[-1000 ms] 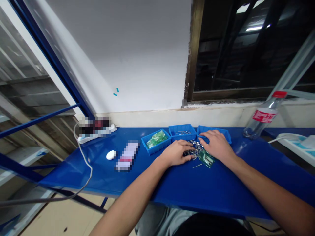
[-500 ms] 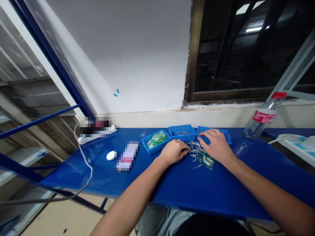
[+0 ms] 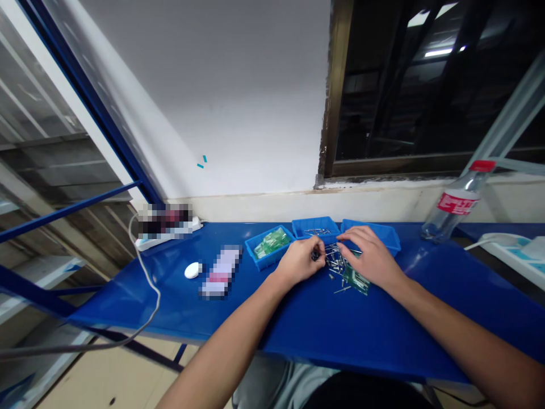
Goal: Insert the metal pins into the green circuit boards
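A loose pile of thin silver metal pieces that look like blind rivets (image 3: 336, 262) lies on the blue table (image 3: 315, 318). My left hand (image 3: 299, 261) is at the pile's left side, its fingers curled closed. Something small and dark shows between those fingers, too small to name. Over the pile's right side is my right hand (image 3: 369, 254), thumb and fingers apart, with fingertips near the rivets. Under its palm lies a small green clear packet (image 3: 357, 281), partly hidden.
Behind the hands stand a blue bin of green packets (image 3: 264, 262), a middle bin (image 3: 318, 222) with metal pieces, and a right bin (image 3: 392, 238) partly covered by my hand. A plastic bottle (image 3: 453, 204), a white round object (image 3: 193, 270) and a power strip (image 3: 170, 234) are farther out.
My left hand has lifted and drawn slightly back, its fingers curling with something dark showing in them. The right hand's fingertips have shifted a little left over the pile.
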Demonstrator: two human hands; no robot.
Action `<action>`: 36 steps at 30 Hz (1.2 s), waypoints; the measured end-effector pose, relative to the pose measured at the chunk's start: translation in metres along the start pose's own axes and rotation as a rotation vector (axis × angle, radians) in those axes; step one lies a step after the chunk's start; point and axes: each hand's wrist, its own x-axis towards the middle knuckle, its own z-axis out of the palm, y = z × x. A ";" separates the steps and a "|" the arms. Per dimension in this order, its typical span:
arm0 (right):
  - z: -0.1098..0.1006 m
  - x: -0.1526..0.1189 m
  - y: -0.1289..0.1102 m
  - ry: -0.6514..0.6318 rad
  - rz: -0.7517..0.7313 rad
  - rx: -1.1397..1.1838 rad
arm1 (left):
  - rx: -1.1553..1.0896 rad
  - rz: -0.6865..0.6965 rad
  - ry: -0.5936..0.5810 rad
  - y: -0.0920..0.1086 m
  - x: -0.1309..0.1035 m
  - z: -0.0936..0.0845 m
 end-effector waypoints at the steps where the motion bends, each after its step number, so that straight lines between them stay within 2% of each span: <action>1: 0.000 0.000 -0.003 -0.022 -0.009 0.040 | -0.038 -0.002 0.015 0.001 0.000 0.000; 6: 0.006 -0.003 -0.009 -0.185 0.026 0.197 | -0.120 -0.002 0.041 0.004 0.001 0.000; 11: 0.010 -0.005 -0.006 -0.204 0.130 0.231 | -0.111 0.013 0.076 0.003 0.001 -0.001; 16: 0.007 -0.006 -0.009 -0.235 0.112 0.232 | -0.258 0.001 0.125 0.003 0.002 0.000; 20: 0.002 -0.005 -0.014 -0.187 0.088 0.204 | -0.359 -0.083 0.170 0.004 0.002 0.002; 25: 0.000 -0.005 -0.016 -0.119 0.227 0.214 | -0.494 -0.171 0.023 0.005 0.000 0.006; 28: 0.005 -0.006 -0.015 -0.097 0.162 0.259 | -0.526 -0.160 0.004 0.006 0.000 0.008; 32: 0.013 -0.007 -0.015 -0.040 0.051 0.229 | -0.552 -0.169 0.040 0.002 0.001 0.009; 36: 0.012 -0.005 -0.020 -0.023 0.012 0.232 | -0.651 -0.224 0.092 -0.004 0.003 0.011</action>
